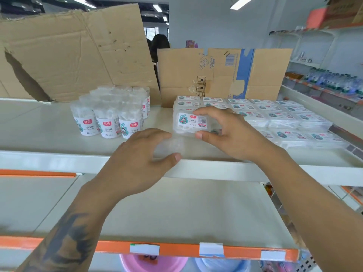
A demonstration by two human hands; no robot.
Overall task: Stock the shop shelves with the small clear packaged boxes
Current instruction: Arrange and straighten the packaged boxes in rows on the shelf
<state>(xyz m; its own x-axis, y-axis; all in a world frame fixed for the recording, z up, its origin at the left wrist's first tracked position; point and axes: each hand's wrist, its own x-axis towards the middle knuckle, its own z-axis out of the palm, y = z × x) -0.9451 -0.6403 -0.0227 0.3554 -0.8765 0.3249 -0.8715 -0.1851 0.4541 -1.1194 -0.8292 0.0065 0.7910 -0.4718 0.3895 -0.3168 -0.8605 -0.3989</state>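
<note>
A pale shop shelf (49, 122) is running across the view, with a second, lower shelf (176, 213) lying beneath it behind an orange front strip (110, 247) carrying white label tags. Flattened cardboard sheets (74, 50) are leaning upright along the back of the upper shelf. A cluster of round clear tubs (110, 112) with white labels is standing on the left part, and rows of small clear packaged boxes (279, 116) are lying flat across the right part, reaching toward the shelf's right edge. More shelving with bottles (332, 81) is showing at the far right, under ceiling strip lights.

The right hand (227, 130) is gripping one labelled clear box (191, 122), fingers curling over its top edge and thumb pressing its lower edge, at the left end of the box rows. The left hand (137, 160) is hovering near the shelf's front lip, fingers and thumb curving round a blurred clear box (170, 147); whether it is actually touching it is not clear
</note>
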